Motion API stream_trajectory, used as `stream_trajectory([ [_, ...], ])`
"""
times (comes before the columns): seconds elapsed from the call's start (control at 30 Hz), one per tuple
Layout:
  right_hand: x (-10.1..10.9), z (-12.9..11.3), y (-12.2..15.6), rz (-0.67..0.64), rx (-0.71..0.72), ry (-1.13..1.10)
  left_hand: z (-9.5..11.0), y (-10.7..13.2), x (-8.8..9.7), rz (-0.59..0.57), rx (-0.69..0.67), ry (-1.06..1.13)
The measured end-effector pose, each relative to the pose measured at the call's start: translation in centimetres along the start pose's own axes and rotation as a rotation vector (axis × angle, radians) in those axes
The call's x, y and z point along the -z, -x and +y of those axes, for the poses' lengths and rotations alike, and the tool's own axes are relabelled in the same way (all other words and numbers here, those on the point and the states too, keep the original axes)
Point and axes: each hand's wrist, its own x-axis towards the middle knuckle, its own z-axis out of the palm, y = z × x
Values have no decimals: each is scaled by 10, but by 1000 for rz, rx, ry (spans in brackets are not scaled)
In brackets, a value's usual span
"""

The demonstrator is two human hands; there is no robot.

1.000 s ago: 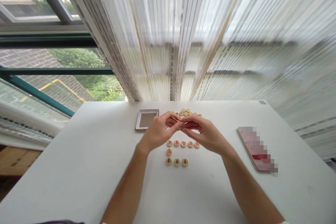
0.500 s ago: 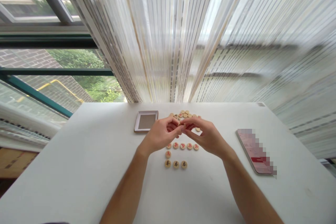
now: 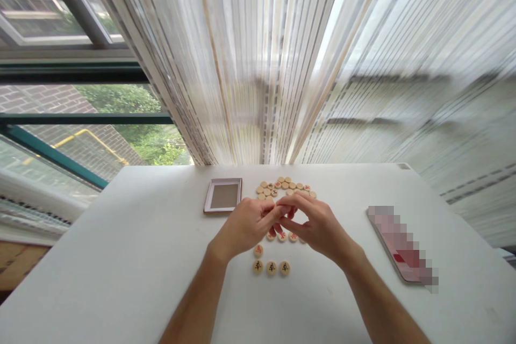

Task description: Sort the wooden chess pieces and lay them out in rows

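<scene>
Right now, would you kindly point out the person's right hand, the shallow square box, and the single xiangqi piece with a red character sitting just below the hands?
right hand [image 3: 318, 228], head view, on the back of the hand
shallow square box [image 3: 223, 180], head view, on its far rim
xiangqi piece [image 3: 258, 250], head view, on its red-marked top face

We catalogue one white table [image 3: 121, 258], one shallow square tray [image 3: 222, 196], one pixelated phone [image 3: 401, 244], sheer striped curtains [image 3: 242, 64], one window [image 3: 80, 113].

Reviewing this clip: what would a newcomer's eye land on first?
The left hand and right hand meet at the middle of the white table, above rows of round Chinese chess pieces. A striped sheer curtain fills the upper view, and a pixelated phone lies at right.
</scene>
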Motion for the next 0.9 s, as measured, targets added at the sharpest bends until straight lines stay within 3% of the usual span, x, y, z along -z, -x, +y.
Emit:
stream_trajectory([
  [0.33,4,-3,0,-53,-82,-90,2,4,9,-73,-98,-70],
  [0.53,10,-2,-2,-55,-25,-81,2,3,11,-119,-98,-46],
  [0.9,21,-3,-2,-14,-65,-87,-5,1,6,-35,-94,-33],
])
